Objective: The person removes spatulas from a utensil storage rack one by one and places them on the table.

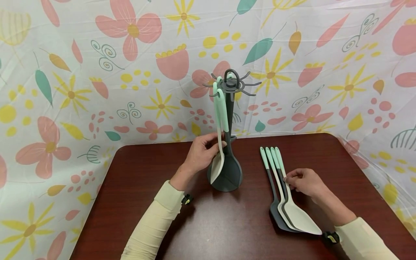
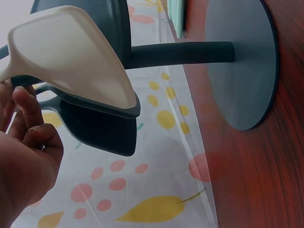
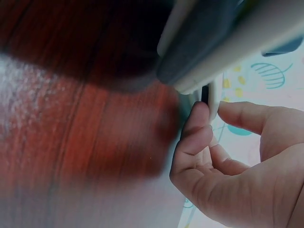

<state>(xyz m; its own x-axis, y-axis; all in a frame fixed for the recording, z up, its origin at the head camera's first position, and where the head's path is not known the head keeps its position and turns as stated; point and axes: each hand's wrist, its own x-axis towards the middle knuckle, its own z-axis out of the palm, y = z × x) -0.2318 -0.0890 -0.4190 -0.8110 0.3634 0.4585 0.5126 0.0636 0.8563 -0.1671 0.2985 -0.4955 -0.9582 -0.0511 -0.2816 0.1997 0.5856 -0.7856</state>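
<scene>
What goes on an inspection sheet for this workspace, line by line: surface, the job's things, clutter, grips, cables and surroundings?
Surface: reddish-brown table, shiny, with wood grain.
Job's things: dark utensil stand, upright, with hanging utensils on its left side in the head view and bare hooks on the right; four stacked utensils with mint handles overlap on the table, right of the stand.
Clutter: nothing seen.
Left grip: at the necks of the hanging utensils; whether it holds one is unclear.
Right grip: pinches the handle of the pale turner topping the stack.
Cables: nothing seen.
Surroundings: floral backdrop behind the table.
</scene>
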